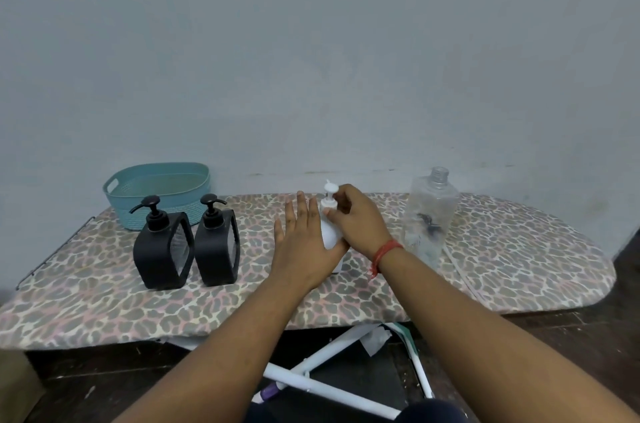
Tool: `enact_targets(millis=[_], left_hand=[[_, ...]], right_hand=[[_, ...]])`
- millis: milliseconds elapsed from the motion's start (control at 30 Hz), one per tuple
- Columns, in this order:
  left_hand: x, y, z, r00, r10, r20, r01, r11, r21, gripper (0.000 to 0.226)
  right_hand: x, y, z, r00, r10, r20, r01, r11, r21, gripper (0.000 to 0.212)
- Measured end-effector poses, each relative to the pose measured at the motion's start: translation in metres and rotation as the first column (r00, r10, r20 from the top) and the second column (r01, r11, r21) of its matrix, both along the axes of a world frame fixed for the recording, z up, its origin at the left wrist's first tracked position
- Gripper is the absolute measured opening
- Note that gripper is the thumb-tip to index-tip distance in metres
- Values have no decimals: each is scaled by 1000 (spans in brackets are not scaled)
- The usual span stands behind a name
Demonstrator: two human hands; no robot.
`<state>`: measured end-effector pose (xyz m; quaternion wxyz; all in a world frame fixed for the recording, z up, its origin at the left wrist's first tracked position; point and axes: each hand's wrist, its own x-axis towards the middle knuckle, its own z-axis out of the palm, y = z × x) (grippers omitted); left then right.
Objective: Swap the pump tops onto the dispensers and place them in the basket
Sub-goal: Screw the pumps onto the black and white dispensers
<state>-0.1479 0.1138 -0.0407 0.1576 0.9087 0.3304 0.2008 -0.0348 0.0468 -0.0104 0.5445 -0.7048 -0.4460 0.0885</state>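
Observation:
A white dispenser bottle (329, 232) stands upright in the middle of the board, mostly hidden behind my hands. My right hand (360, 218) pinches the collar of its white pump top (329, 190). My left hand (304, 242) has straight fingers and lies flat against the bottle's left side. A clear bottle (429, 218) with an open threaded neck and no pump stands to the right. Two black dispensers (162, 246) (216, 246) with black pumps stand at the left. Behind them sits a teal basket (138, 211), with nothing visible inside.
Everything rests on a leopard-print ironing board (502, 249) pushed against a pale wall. White board legs (311, 377) cross over a dark floor below its front edge. A red thread is tied round my right wrist.

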Motion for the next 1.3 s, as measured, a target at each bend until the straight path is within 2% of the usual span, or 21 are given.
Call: enact_targets(millis=[133, 367, 600, 700, 800, 867, 967, 1100, 1300], left_hand=[[7, 1, -13, 996, 25, 82, -20, 998, -66, 104], [9, -1, -24, 986, 39, 165, -20, 994, -111, 96], [6, -7, -19, 987, 46, 154, -29, 994, -110, 93], [4, -7, -20, 987, 39, 158, -26, 996, -87, 90], [3, -7, -18, 989, 39, 142, -29, 997, -74, 90], [3, -8, -16, 990, 40, 137, -29, 996, -81, 93], [5, -9, -17, 987, 55, 152, -41, 995, -93, 95], [4, -8, -19, 988, 51, 145, -38, 995, -92, 95], [4, -8, -20, 987, 46, 154, -31, 995, -98, 95]], right_hand=[[1, 2, -14, 999, -16, -42, 17, 999, 30, 13], [-9, 9, -24, 996, -85, -1, 85, 988, 125, 18], [-9, 7, -29, 990, -137, 43, 130, 983, 128, 30], [-12, 6, -31, 992, -128, -4, 128, 984, 122, 28], [-14, 4, -28, 985, -20, -169, 43, 991, 130, 48], [-13, 1, -27, 974, 20, -225, 8, 992, 124, 62], [-13, 0, -29, 978, -17, -207, 45, 990, 130, 69], [-15, 3, -34, 983, -77, -167, 103, 982, 158, 64], [-13, 3, -34, 990, -46, -132, 65, 987, 149, 79]])
